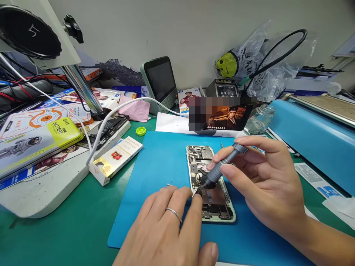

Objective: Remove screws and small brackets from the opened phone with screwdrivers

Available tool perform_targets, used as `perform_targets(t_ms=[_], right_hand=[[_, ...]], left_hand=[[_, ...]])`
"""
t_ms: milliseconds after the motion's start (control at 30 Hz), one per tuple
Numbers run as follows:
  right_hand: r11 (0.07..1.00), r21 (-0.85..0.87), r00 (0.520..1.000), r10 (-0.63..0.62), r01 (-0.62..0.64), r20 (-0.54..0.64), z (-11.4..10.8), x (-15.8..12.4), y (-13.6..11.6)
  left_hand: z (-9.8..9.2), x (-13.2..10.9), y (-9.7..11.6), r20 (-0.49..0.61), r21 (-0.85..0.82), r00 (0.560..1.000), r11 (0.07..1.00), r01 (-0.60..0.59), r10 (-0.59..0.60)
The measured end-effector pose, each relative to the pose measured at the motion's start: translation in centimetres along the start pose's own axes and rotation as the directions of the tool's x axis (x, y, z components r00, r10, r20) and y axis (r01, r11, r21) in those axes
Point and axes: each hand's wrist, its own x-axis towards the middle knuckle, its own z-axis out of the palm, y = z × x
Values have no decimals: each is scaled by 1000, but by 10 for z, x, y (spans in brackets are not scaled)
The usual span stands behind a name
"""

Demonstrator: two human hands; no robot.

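Note:
An opened smartphone (215, 197) with a pale green frame lies on a blue mat, its circuit boards and battery bare. My right hand (271, 181) is closed round a grey screwdriver (222, 166). The driver slants down to the left, its tip at the left-middle part of the phone's insides. My left hand (169, 225) lies palm down at the phone's left edge, fingers stretched and thumb apart. Its index and middle fingertips touch the phone beside the driver tip, next to a small silvery part (194, 192). Whether they press on that part I cannot tell.
Around the blue mat (146, 159) are a cigarette box (116, 160), a green cap (141, 131) and a white cable (111, 112). A propped phone (230, 117) plays video behind. A glass jar (260, 118) and blue machine (310, 144) stand right; a microscope post (83, 88) rises left.

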Motion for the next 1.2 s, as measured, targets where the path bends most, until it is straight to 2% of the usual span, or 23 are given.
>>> perform_targets(t_ms=[200,267,300,367,500,600,700,867,1033,1200], right_hand=[[1000,16,998,-4,5,-56,0,-2,-3],[1000,3,996,-19,19,-90,1,-2,-6],[1000,-4,995,-28,27,-98,1,-2,-7],[998,-26,994,-63,61,-94,1,-2,-8],[987,-78,986,-147,141,-80,-1,1,-6],[985,-88,986,-154,149,-60,-2,2,-4],[987,-67,988,-149,146,-38,-2,0,-3],[997,-24,997,-68,68,-33,-2,-4,-1],[996,-26,996,-90,90,-8,-5,-4,0],[994,-55,994,-96,93,-56,-3,-2,-1]], left_hand=[[-13,-11,-16,-30,49,998,998,48,-46],[-17,-18,-22,-35,60,992,991,120,-118],[-19,-21,-24,-39,74,975,973,221,-218],[-22,-25,-27,-38,99,941,936,339,-337],[-23,-26,-29,-35,124,926,918,377,-376],[-20,-21,-28,-44,175,903,887,428,-427],[-16,-17,-24,-25,213,912,890,404,-408],[-11,-18,-21,4,222,943,920,323,-332],[-12,-24,-26,90,164,958,953,257,-273],[-16,-21,-30,-4,163,945,932,323,-327]])
